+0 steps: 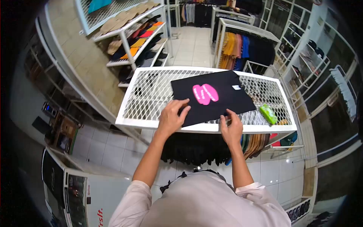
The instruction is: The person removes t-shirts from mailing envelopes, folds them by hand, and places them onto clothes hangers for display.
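Observation:
A folded black T-shirt [227, 93] with a pink print and a small white label lies flat, slightly askew, on a white mesh-topped table [138, 102]. At its near left edge is my left hand [172, 116], thumb and forefinger apart, the fingertips touching or just over the cloth. My right hand [231, 126] is by the shirt's near edge, fingers spread and tips at the fabric. Neither hand visibly grips the cloth. To the right of the shirt, a bright green packet [268, 114] rests on the mesh.
Dark garments [196, 147] hang beneath the table's near edge. Shelves of folded items and caps [138, 43] stand at the back left. Beyond the table is a rack of yellow, blue and black clothes [242, 47]. A white cabinet [102, 193] is at the lower left.

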A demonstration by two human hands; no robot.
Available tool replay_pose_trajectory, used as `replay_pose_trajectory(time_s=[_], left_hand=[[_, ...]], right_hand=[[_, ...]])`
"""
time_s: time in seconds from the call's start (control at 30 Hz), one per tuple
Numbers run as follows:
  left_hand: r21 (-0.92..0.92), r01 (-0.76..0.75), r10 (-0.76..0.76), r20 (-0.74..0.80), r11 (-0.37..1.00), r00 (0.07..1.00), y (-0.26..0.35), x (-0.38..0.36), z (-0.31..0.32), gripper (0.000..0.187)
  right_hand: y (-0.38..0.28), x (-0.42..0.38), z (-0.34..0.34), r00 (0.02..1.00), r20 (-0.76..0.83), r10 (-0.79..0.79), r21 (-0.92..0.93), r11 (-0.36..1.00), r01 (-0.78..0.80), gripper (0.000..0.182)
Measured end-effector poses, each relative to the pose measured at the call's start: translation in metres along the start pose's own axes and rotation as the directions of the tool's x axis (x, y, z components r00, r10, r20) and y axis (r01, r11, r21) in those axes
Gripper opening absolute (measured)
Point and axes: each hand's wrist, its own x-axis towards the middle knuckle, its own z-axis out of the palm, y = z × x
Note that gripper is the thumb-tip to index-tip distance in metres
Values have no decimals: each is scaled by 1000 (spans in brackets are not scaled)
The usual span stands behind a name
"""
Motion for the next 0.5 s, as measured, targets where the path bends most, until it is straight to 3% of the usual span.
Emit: replay_pose_trajectory(time_s=[0.03,0.17,0.23,0.3,0.47,0.5], left_hand=[[45,-9,7,29,999,1000,-5,18,9,26],[203,-78,63,78,976,995,-65,81,59,30],[303,-99,77,82,948,994,-110,102,80,34],[387,-12,-54,159,922,986,-114,115,83,36],[413,-96,48,127,906,991,-121,122,92,31],[420,-72,9,151,905,988,-121,124,90,27]], right_hand=[[3,3,1,999,5,51,-1,999,-51,29],[15,3,10,992,-72,-103,-125,988,93,26],[16,4,13,996,-80,-43,-134,990,32,26],[11,8,10,997,-79,21,-99,995,-29,28],[7,15,8,985,-42,170,-122,977,-174,27],[6,17,10,979,-22,203,-131,970,-204,25]])
